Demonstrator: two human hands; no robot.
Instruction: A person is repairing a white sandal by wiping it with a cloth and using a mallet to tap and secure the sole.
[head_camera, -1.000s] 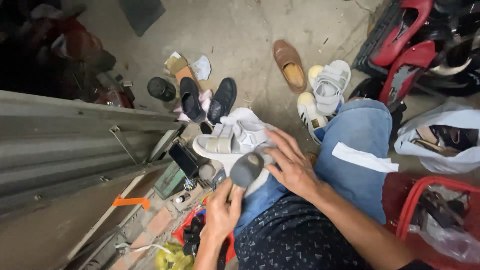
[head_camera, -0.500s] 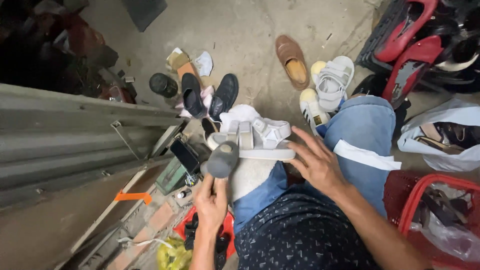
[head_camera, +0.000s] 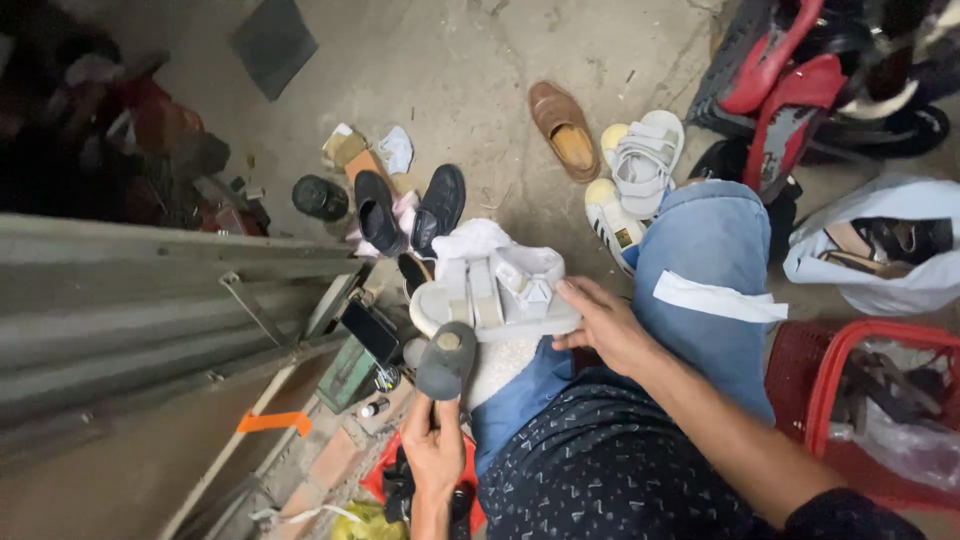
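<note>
- Floor (head_camera: 450, 90): bare grey concrete, shoes scattered.
- Right hand (head_camera: 600, 325): fingers curled gripping white strapped sandal (head_camera: 495, 295).
- Left hand (head_camera: 435, 450), below sandal: fingers wrapped around round grey brush (head_camera: 447, 358).

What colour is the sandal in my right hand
Pale grey-white sandal, seen in the head view.

The white sandal (head_camera: 495, 295) looks like matt foam in the sole with soft cloth straps, and the pale cloth (head_camera: 470, 240) bunched behind it looks like rough cotton; the dark pad (head_camera: 446, 360) has a dull, rubbery grey face. The jeans (head_camera: 705, 270) are faded blue denim carrying a strip of white paper-like tape (head_camera: 715, 298), and the shirt (head_camera: 610, 470) is dark printed cloth. The floor (head_camera: 450, 70) is rough, stained concrete, the brown shoe (head_camera: 565, 128) is smooth leather with a slight sheen, the black shoes (head_camera: 410, 210) shine faintly, and the basket (head_camera: 810, 370) is red plastic mesh.
</note>
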